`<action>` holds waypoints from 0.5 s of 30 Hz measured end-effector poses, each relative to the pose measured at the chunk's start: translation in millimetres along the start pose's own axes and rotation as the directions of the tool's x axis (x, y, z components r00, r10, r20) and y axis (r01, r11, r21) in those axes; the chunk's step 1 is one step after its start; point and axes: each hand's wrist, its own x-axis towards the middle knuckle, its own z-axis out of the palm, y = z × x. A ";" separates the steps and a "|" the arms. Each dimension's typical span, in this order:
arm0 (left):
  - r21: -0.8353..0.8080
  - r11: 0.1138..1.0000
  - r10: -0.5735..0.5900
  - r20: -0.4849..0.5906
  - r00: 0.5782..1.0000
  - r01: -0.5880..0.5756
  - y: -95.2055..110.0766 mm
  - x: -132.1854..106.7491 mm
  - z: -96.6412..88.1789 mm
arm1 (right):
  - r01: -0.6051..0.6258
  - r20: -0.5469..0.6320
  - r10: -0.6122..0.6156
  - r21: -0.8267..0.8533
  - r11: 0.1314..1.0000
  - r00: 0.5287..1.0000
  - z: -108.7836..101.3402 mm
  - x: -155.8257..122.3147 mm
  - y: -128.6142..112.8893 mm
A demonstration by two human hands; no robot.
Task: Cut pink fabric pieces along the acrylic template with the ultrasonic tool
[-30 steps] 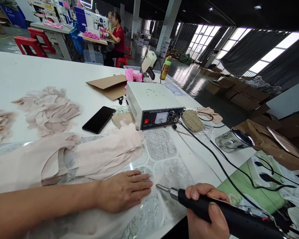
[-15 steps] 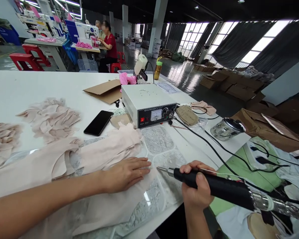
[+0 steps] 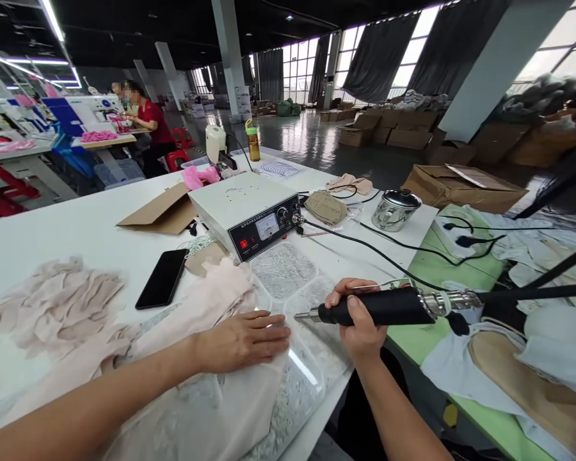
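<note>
My left hand (image 3: 244,340) lies flat, fingers stretched out, on a pale pink fabric piece (image 3: 242,410) spread over a clear patterned mat (image 3: 295,390). My right hand (image 3: 360,317) is wrapped round the black handle of a handheld ultrasonic cutter (image 3: 388,306). Its metal tip points left, close to my left fingertips; I cannot tell whether it touches the cloth. A cable runs from the region of the tool and another joins the control box (image 3: 249,205), which has a dial and a red switch. More pink fabric strips (image 3: 211,294) lie beyond my left wrist.
Left of the box are a phone (image 3: 162,278), a fabric heap (image 3: 57,301) and folded cardboard (image 3: 156,208). A glass jar (image 3: 396,210), brown pattern pieces (image 3: 325,207) and a black cable (image 3: 365,246) lie right. A bottle (image 3: 253,142) stands behind. A person in red (image 3: 151,118) sits at a sewing machine.
The view has turned to the right, so the table things appear farther left. My left hand stays flat on the fabric. The cutter now looks more level, its tip still close to my left fingers.
</note>
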 end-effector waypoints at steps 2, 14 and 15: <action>-0.001 1.000 0.019 0.002 1.000 -0.019 -1.0 -1.2 -0.3 | 0.006 -0.002 -0.006 -0.001 1.000 1.000 0.0 -0.1 0.6; 0.016 0.998 0.063 -0.038 0.997 -0.063 -2.9 -6.5 4.0 | 0.007 0.003 -0.007 -0.001 1.000 1.000 -0.5 -1.2 1.3; 0.018 0.998 0.063 -0.033 0.997 -0.063 -3.1 -6.3 4.2 | 0.005 0.002 -0.005 -0.001 1.000 1.000 -0.5 -1.2 1.3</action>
